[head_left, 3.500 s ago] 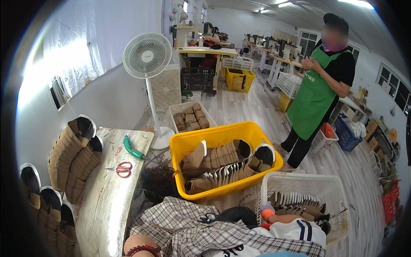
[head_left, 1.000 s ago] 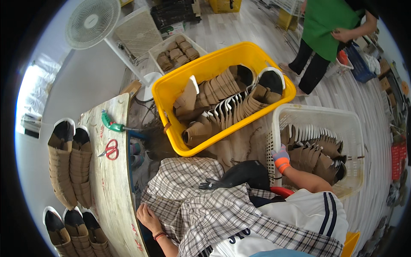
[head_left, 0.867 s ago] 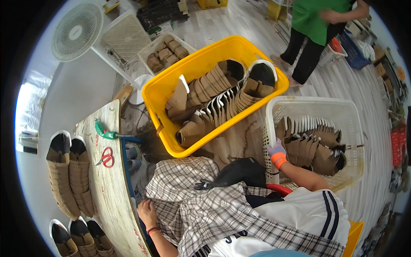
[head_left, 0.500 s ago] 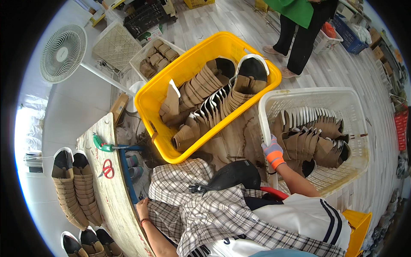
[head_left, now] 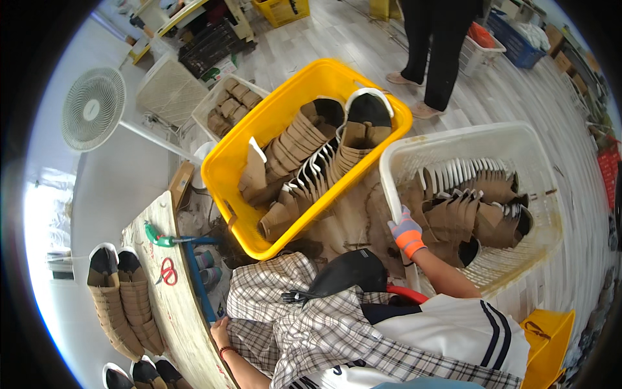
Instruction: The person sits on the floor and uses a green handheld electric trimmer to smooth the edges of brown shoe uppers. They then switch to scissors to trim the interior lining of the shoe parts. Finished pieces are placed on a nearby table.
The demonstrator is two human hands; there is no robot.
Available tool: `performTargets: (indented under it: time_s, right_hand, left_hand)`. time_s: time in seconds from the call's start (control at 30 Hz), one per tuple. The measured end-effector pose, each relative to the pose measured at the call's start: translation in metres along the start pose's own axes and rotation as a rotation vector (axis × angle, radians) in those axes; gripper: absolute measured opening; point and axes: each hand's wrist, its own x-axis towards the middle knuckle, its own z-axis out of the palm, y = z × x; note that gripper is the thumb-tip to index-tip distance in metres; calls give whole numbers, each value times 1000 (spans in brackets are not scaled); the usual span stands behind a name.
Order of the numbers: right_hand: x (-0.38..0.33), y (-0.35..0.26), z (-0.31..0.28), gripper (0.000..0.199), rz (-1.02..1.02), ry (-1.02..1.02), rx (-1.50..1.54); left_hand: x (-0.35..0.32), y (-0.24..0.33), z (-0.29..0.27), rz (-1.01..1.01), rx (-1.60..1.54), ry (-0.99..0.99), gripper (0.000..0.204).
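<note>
While the gloved right hand (head_left: 406, 231) grips the near rim of the white plastic basket (head_left: 541, 152), its fingers are curled shut over that edge, beside the row of brown shoe uppers (head_left: 476, 207) packed inside. Half a second ago the same hand lay at the same corner, so the hold has not shifted; what has changed is the view, which has tipped further down and drawn both baskets closer to the person's lap. Judged from that, the person is leaning in over the white basket rather than lifting anything out of it yet. This basket sits on the floor to the person's right, just beside the yellow crate (head_left: 259, 139), which holds more stacked uppers with white-edged soles.

At the lower left, the left hand (head_left: 220, 332) rests against the edge of the wooden workbench (head_left: 188, 330); whether its fingers are bent around anything cannot be told. On the bench lie red-handled scissors (head_left: 168, 273) and a green-handled tool (head_left: 155, 236), with finished stacks of shoes (head_left: 123, 301) at its far side. A standing fan (head_left: 92, 108) is behind, and another person's dark trousered legs (head_left: 440, 52) stand beyond the yellow crate.
</note>
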Motion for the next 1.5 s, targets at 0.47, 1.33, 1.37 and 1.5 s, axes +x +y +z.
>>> performTargets:
  time_s: [0.47,1.33,1.37,1.5]
  right_hand:
    - [-5,-3,-3,79,28,0,-14]
    - [21,39,16,85,-7,-6,77]
    - [30,51,19,84,-29,34,112]
    - [36,47,34,67,-106,112,28]
  left_hand:
    - [-16,10,-1,0,-42,-34,27]
    - [-10,18,8,87,100,192,27]
    - [-8,30,10,-16,110,157,30]
    - [-27,13,-4,-54,81,200,30]
